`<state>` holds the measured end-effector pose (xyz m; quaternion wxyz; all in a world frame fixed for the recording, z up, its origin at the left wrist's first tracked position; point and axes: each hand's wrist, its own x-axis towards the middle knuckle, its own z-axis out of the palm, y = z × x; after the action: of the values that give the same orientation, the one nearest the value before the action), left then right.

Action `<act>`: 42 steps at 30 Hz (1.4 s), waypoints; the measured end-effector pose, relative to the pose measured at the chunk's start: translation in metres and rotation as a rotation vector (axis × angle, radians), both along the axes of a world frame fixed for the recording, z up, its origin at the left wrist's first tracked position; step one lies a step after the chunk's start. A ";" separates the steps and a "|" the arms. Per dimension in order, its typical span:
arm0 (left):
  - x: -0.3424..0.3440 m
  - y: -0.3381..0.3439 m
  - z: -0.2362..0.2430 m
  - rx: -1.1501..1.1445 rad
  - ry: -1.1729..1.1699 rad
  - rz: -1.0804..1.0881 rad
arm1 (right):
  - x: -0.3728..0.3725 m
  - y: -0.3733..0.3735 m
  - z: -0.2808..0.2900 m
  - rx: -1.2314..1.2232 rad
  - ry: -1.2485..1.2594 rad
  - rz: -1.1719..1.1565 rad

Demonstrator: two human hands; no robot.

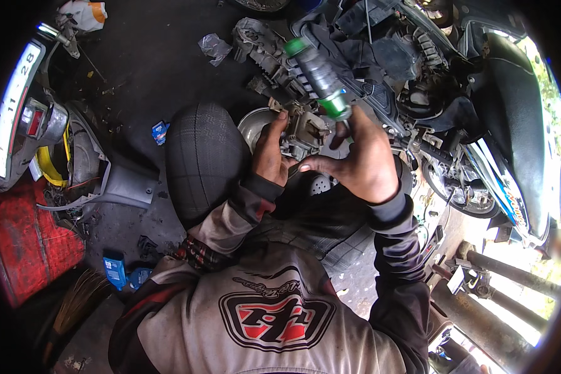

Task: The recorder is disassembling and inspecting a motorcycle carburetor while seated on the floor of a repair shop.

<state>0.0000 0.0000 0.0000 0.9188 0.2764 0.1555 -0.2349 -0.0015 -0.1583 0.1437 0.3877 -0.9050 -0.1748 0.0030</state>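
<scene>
My right hand (371, 159) is closed around the lower end of a thick tool with a grey cylindrical body and green ends (318, 75). It looks like a soft-faced mallet, though its handle is hidden. The tool slants up and to the left. My left hand (271, 149) grips the near left side of a greasy metal engine part (306, 132) between my knees. My right thumb reaches toward my left fingertips, and I cannot tell what lies between them. Behind my left hand shows the rim of a round metal pan (249, 124).
A partly stripped motorcycle with a black seat (511, 93) stands at the right. Dirty engine parts (258, 50) lie ahead. On the left are a red container (34, 243), a grey plastic panel (128, 187), blue packets (114, 272) and a broom (78, 302). Rusty pipes (480, 318) lie at lower right.
</scene>
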 end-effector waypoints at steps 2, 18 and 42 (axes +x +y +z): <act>-0.001 -0.004 0.005 0.077 0.041 0.019 | 0.002 0.005 0.001 -0.191 -0.009 0.005; -0.008 -0.012 0.009 0.184 0.081 0.094 | 0.005 0.009 0.005 -0.277 0.015 0.061; -0.012 -0.014 0.015 -0.044 0.055 -0.022 | 0.001 0.004 0.026 -0.274 0.045 0.067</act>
<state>-0.0115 -0.0136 0.0155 0.9174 0.2513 0.1723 -0.2559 -0.0003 -0.1545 0.1700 0.2639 -0.9429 -0.1940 0.0601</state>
